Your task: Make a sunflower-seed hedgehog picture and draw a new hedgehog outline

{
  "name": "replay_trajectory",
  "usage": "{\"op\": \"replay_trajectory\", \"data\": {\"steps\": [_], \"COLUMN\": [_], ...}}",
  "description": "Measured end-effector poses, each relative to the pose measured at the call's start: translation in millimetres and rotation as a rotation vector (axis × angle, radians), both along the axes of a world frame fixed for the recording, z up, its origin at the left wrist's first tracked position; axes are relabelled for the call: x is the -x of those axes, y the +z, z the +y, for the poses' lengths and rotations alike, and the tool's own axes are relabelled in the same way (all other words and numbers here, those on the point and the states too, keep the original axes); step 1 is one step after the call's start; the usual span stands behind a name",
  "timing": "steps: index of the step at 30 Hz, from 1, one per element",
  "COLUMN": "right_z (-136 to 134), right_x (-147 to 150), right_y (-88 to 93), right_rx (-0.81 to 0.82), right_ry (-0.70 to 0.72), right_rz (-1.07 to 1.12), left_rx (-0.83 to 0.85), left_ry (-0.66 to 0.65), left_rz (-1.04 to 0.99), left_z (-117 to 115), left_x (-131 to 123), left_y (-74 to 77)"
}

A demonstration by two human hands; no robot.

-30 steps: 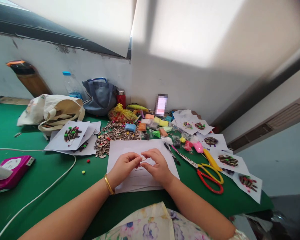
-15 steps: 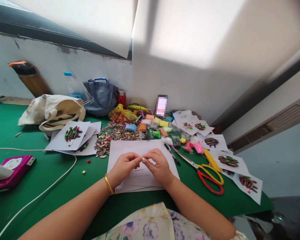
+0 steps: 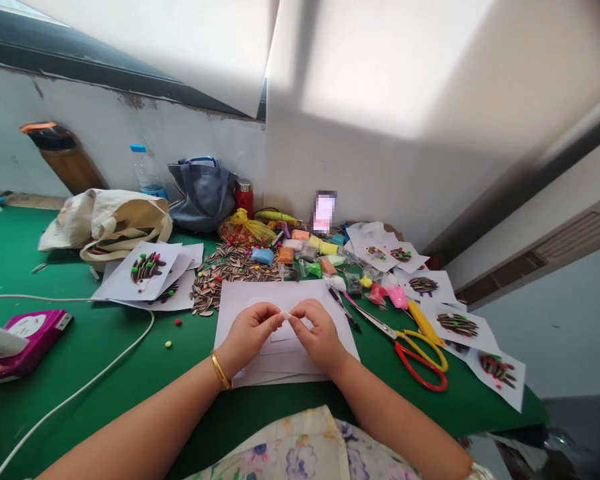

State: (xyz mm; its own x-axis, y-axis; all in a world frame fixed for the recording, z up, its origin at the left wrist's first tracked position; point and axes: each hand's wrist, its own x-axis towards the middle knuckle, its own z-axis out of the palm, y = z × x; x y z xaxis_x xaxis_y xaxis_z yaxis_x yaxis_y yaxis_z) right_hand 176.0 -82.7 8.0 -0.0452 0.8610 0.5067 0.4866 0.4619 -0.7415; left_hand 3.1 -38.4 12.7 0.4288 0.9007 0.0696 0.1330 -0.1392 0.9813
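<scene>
A small white piece (image 3: 285, 315) is pinched between the fingertips of both hands. My left hand (image 3: 250, 333), with a gold bangle at the wrist, grips its left side. From the right, my right hand (image 3: 317, 333) holds it with thumb and forefinger. Both hands are above a stack of white paper (image 3: 235, 293) on the green table. Behind the paper lies a pile of striped seeds (image 3: 240, 263). Packets of coloured clay, such as a blue one (image 3: 262, 256), sit beside the seeds.
Scissors (image 3: 415, 350) with red and yellow handles and a black pen (image 3: 347, 313) lie right of the paper. Seed-decorated cards (image 3: 457, 325) are at both sides. A white cable (image 3: 105, 370) crosses the left. Bags, bottles and a phone (image 3: 324, 212) stand at the back.
The fingertips of both hands have shifted slightly, and the white piece between them shows a little more and looks wider. The view has moved very slightly.
</scene>
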Motion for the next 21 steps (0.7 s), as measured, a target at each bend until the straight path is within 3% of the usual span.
{"op": "replay_trajectory", "data": {"steps": [8, 21], "right_z": [1.2, -1.3], "right_x": [-0.4, 1.8], "right_y": [-3.2, -1.0], "right_rx": [-0.002, -0.029], "right_ry": [0.01, 0.008], "right_rz": [-0.001, -0.047], "left_rx": [-0.198, -0.239], "left_ry": [0.037, 0.036], "left_rz": [0.04, 0.067], "left_z": [-1.2, -4.0], "left_x": [0.9, 4.3], "left_y": [-6.8, -6.1]}}
